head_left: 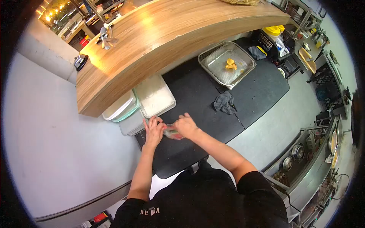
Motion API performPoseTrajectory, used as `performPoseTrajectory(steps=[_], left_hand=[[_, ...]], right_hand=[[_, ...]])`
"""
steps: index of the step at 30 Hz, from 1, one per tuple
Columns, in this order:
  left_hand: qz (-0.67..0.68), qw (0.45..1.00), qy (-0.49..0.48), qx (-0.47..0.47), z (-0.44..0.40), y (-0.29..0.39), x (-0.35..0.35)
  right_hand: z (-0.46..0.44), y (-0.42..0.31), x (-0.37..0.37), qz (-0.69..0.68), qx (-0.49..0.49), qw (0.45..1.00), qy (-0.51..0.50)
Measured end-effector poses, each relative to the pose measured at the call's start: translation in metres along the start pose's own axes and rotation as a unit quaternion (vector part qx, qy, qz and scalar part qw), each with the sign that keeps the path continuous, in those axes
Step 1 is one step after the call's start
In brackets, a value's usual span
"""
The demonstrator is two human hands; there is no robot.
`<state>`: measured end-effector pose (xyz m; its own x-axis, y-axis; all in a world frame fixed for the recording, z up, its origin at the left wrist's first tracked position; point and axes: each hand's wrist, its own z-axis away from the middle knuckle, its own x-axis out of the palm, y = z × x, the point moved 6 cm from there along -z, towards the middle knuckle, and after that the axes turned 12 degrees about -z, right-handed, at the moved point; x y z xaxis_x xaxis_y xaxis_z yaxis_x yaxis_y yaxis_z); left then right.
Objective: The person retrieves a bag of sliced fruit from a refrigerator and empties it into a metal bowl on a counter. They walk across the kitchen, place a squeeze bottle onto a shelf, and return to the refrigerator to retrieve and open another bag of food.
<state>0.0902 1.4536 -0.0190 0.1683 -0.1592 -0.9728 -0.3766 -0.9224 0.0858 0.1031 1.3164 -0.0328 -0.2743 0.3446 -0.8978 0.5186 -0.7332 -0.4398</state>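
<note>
A small clear plastic bag with red and some green showing on it is between my two hands, low over the black tabletop. My left hand is at the bag's left end, its thumb side pinching the edge while the other fingers spread away. Closed around the right end is my right hand, its fingertips partly hidden. What the bag contains is too small to make out. Just beyond my left hand stand a pale lidded container and a stack of clear lids.
A crumpled grey cloth lies on the black table. Farther back, a metal tray holds yellowish pieces of food. A wooden shelf overhangs the far side. White and green tubs stand beneath its left end.
</note>
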Motion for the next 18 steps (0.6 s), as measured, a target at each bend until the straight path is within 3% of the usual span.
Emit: performPoseTrajectory(steps=[11, 13, 18], left_hand=[[0.066, 0.997, 0.03, 0.007, 0.005, -0.021, -0.003], [0.066, 0.997, 0.03, 0.007, 0.007, -0.024, -0.005], [0.079, 0.995, 0.057, 0.02, 0.004, -0.023, -0.007]], right_hand=[[0.019, -0.005, -0.006, 0.044, 0.052, 0.997, 0.021], [0.024, -0.009, -0.013, 0.039, 0.048, 0.996, 0.066], [0.037, 0.003, 0.002, 0.064, 0.098, 0.993, 0.024]])
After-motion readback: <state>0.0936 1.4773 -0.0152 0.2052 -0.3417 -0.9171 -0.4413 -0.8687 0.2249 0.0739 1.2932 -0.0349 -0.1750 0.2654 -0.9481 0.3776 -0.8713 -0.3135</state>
